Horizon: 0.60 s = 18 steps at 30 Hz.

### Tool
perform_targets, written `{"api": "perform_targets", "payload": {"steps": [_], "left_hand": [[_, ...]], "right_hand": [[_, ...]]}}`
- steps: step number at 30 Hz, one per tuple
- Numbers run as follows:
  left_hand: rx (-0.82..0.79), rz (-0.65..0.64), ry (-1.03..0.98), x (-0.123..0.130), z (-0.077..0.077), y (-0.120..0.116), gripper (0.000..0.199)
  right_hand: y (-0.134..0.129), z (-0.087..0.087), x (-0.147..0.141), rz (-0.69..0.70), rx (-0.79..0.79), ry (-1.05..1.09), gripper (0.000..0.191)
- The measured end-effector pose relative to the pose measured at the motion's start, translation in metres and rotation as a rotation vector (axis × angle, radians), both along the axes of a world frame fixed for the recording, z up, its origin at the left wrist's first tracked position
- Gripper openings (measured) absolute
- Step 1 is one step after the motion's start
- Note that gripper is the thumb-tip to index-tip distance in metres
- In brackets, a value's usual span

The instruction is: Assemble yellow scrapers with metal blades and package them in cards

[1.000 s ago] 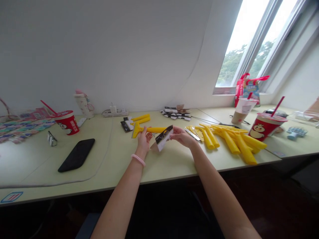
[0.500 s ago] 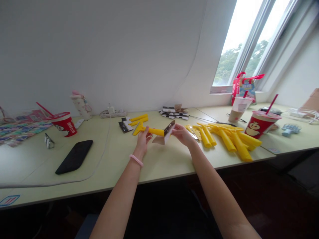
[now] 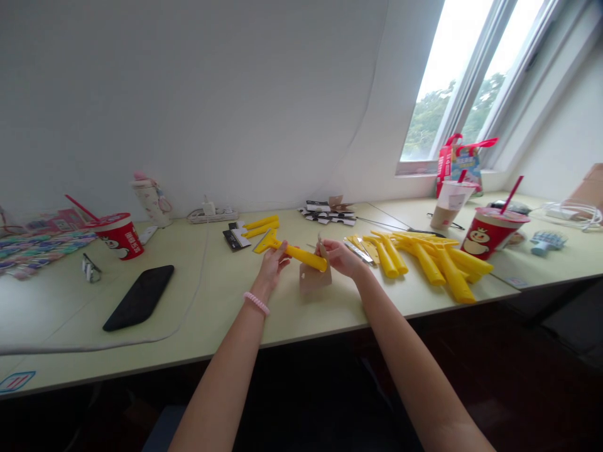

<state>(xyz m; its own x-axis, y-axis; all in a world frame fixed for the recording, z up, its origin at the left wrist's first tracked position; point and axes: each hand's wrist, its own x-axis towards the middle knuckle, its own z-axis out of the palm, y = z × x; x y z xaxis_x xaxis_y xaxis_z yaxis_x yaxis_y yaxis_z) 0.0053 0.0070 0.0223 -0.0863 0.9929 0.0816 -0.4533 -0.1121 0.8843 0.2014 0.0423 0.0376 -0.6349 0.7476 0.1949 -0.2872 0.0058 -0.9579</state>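
Note:
My left hand [image 3: 272,265] is closed round a yellow scraper [image 3: 301,255] near its head, with the blade end pointing left. My right hand [image 3: 343,257] pinches a folded cardboard packaging card [image 3: 315,280] at the handle's right end. The card's plain brown side shows, and part of it hangs below the handle. Just right of my right hand lie flat scraper blades or heads [image 3: 365,250] beside a pile of yellow scraper handles [image 3: 428,260]. Beyond my left hand rest yellow scrapers with black-and-white cards [image 3: 238,237].
A stack of cards [image 3: 330,212] lies by the wall. Red cups [image 3: 120,237] stand at both sides, with a paler drink cup [image 3: 452,204] at the right. A black phone [image 3: 140,297], a cable and a power strip [image 3: 211,213] are on the left of the table [image 3: 226,307].
The scraper's handle end has tipped down to the right. The card has turned, so its brown side now faces me and hangs lower around the handle end.

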Motion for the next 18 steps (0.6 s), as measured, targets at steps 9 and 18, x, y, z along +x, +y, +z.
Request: {"api": "perform_targets", "payload": {"steps": [9, 18], "left_hand": [[0.013, 0.099, -0.077, 0.0009, -0.0058, 0.0064, 0.037], [0.035, 0.001, 0.143, 0.0087, -0.0094, 0.0026, 0.034]], "right_hand": [[-0.0006, -0.0018, -0.0051, -0.141, -0.011, 0.034, 0.022], [0.0001, -0.0027, -0.0084, -0.233, 0.052, 0.023, 0.021]]}}
